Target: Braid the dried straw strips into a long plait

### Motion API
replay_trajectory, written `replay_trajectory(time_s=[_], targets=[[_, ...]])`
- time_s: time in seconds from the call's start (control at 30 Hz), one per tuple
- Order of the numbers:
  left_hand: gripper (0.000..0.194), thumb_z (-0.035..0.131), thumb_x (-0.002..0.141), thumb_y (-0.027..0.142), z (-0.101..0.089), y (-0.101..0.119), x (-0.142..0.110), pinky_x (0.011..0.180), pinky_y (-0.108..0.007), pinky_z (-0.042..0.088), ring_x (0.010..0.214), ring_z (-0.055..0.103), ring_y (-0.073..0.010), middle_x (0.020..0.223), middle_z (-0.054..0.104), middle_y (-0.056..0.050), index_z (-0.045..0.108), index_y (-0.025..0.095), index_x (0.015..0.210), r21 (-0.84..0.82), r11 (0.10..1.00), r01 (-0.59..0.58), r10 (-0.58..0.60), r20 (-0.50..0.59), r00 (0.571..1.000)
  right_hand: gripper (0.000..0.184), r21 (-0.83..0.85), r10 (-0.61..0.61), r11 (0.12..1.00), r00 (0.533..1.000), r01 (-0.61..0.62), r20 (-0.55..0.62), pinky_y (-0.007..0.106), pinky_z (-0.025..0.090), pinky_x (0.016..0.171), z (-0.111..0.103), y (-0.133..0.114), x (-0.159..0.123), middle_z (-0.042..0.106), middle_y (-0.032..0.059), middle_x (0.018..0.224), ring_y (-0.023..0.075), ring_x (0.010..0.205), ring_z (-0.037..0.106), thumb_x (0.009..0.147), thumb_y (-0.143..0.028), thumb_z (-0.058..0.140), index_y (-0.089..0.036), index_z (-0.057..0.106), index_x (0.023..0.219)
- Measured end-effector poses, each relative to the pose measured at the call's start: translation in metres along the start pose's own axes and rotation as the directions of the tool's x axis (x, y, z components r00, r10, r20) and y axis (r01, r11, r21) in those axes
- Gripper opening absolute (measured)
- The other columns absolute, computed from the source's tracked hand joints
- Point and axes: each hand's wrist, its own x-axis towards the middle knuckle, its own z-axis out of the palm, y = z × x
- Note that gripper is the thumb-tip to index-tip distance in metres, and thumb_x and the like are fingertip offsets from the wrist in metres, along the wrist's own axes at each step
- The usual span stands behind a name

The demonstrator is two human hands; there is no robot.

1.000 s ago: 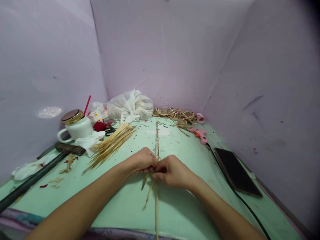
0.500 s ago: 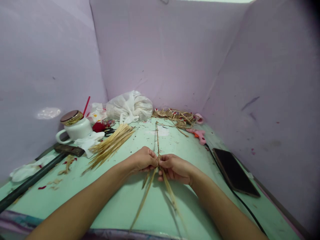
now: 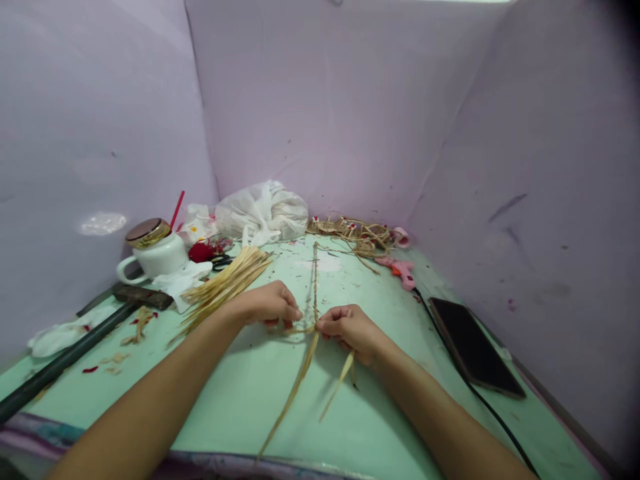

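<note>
Head view:
- Pinching the braid (image 3: 315,293) low with right fingers (image 3: 334,326), likely to stop loosening
- Clamping a strand (image 3: 306,330) out sideways with left fingers (image 3: 289,309), probably for tension

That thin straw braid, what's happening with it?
A person's two bare hands are working on the thin braid, which lies along the green table. The right hand pinches its near end. The left hand is off to the side, seemingly holding a strip that sticks out from there. A loose strip trails toward the person, and a bundle of straw lies beyond the left arm.
</note>
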Motion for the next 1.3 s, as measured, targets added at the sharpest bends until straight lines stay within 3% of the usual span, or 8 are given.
replay_trajectory(time_s=[0.07,0.13,0.2,0.3,0.67,0.83,0.97,1.3], targets=[[0.021,0.055,0.060,0.030,-0.021,-0.008,0.003,0.039,-0.020,0.027,0.037,0.038,-0.0066,0.058,0.061,-0.003,0.064,0.012,0.067,0.096,0.994,0.059,-0.030,-0.282,0.959,0.007,0.024,0.015,1.000,1.000,-0.015,0.024,0.020,0.012,0.035,0.002,0.003,0.001,0.047,-0.0033,0.041,0.0025,0.032,0.024,0.059,-0.017,0.058,-0.012,0.056,0.055],[0.017,0.054,0.060,0.024,-0.041,-0.016,0.004,0.046,-0.021,0.032,0.045,0.047,-0.0100,0.058,0.061,-0.003,0.065,0.013,0.067,0.166,0.975,0.151,-0.016,-0.620,0.784,0.009,0.034,0.033,0.999,0.998,-0.034,0.046,0.020,0.012,0.034,0.003,0.006,0.002,0.046,-0.0036,0.041,0.0025,0.033,0.024,0.058,-0.018,0.059,-0.013,0.054,0.053],[0.017,0.054,0.060,0.021,-0.055,-0.023,0.003,0.054,-0.022,0.035,0.059,0.052,-0.0134,0.065,0.063,-0.004,0.066,0.014,0.069,0.185,0.964,0.193,0.012,-0.750,0.662,0.011,0.049,0.042,0.998,0.997,-0.045,0.067,0.020,0.013,0.034,0.005,0.008,0.003,0.047,-0.0034,0.042,0.0025,0.033,0.024,0.058,-0.019,0.059,-0.013,0.052,0.053],[0.018,0.054,0.060,0.022,-0.060,-0.026,0.001,0.060,-0.022,0.035,0.067,0.053,-0.0146,0.070,0.063,-0.005,0.067,0.014,0.071,0.184,0.964,0.193,0.026,-0.785,0.619,0.012,0.083,0.042,0.995,0.996,-0.049,0.084,0.020,0.014,0.034,0.006,0.008,0.002,0.048,-0.0033,0.044,0.0025,0.034,0.025,0.058,-0.021,0.060,-0.013,0.051,0.054],[0.022,0.051,0.067,0.025,-0.038,-0.013,-0.001,0.042,-0.019,0.026,0.041,0.036,-0.0048,0.051,0.052,0.003,0.064,0.010,0.077,0.090,0.995,0.046,0.019,-0.617,0.787,0.016,0.143,-0.006,0.990,0.996,-0.007,0.089,0.020,0.010,0.036,0.003,0.010,-0.004,0.045,-0.0047,0.044,0.0014,0.034,0.021,0.062,-0.025,0.061,-0.013,0.050,0.057],[0.026,0.057,0.060,0.034,0.007,0.013,-0.010,0.033,-0.019,0.022,0.034,0.039,-0.0064,0.051,0.055,-0.001,0.065,0.012,0.073,-0.055,0.998,0.028,-0.035,-0.128,0.991,0.019,0.148,-0.050,0.988,0.994,0.035,0.094,0.020,0.010,0.036,0.003,0.012,-0.004,0.048,-0.0034,0.048,0.0013,0.035,0.022,0.062,-0.028,0.062,-0.012,0.053,0.060],[0.017,0.054,0.057,0.025,0.030,0.019,-0.012,0.034,-0.019,0.026,0.034,0.042,-0.0074,0.048,0.052,0.000,0.062,0.011,0.063,-0.053,0.997,0.050,-0.053,-0.050,0.997,0.020,0.127,-0.061,0.991,0.992,0.047,0.112,0.020,0.010,0.037,0.003,0.009,-0.006,0.046,-0.0044,0.045,0.0015,0.035,0.022,0.061,-0.029,0.063,-0.012,0.054,0.059],[0.007,0.052,0.052,0.020,0.021,0.020,-0.014,0.035,-0.019,0.024,0.033,0.032,-0.0055,0.039,0.045,0.004,0.055,0.014,0.054,-0.019,0.998,0.062,-0.062,0.004,0.998,0.015,0.148,-0.031,0.989,0.997,0.021,0.067,0.021,0.011,0.037,0.003,0.008,-0.005,0.052,-0.0025,0.049,0.0020,0.035,0.024,0.058,-0.025,0.063,-0.012,0.056,0.061]])
